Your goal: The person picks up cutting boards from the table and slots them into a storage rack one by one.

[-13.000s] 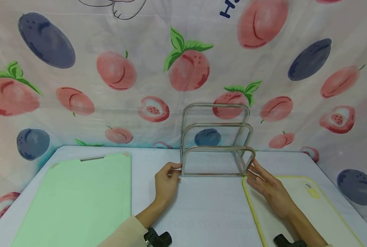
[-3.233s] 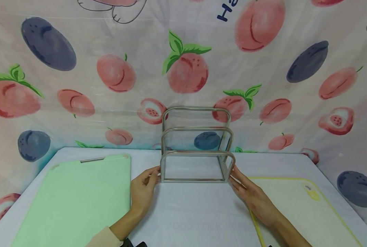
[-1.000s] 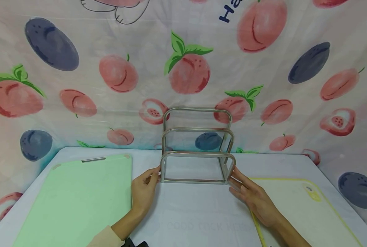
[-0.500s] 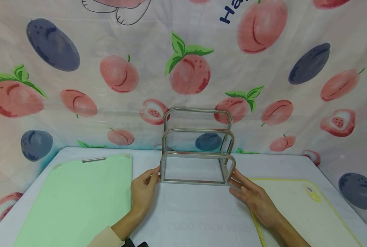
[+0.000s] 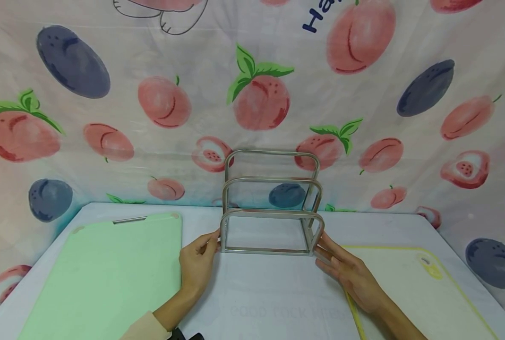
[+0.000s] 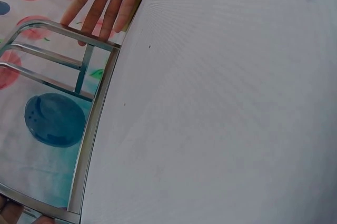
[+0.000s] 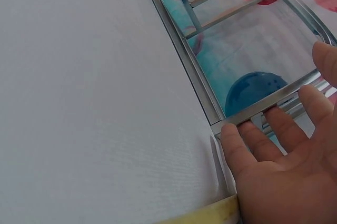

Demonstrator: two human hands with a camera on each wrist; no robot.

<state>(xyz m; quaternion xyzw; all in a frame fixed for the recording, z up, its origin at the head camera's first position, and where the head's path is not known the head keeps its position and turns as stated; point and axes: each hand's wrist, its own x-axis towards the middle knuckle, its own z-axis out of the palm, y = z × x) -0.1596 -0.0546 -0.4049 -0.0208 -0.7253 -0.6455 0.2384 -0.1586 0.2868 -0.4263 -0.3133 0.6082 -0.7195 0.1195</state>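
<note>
A silver metal rack with three upright hoops stands on the table, between two cutting boards. My left hand pinches its left post low down; part of those fingers shows at the lower left of the left wrist view. On the opposite side my right hand rests its straight, spread fingers against the right post. The right wrist view shows those fingertips along the rack's side bar, with the thumb held apart from it.
A light green cutting board lies left of the rack. To the right lies a white cutting board with a yellow rim, partly under my right forearm. A fruit-print cloth hangs behind the white-covered table.
Compared with 13 seconds ago, the rack has shifted left and slightly nearer, both hands moving with it. Over the last second the rack and hands have stayed almost still.
</note>
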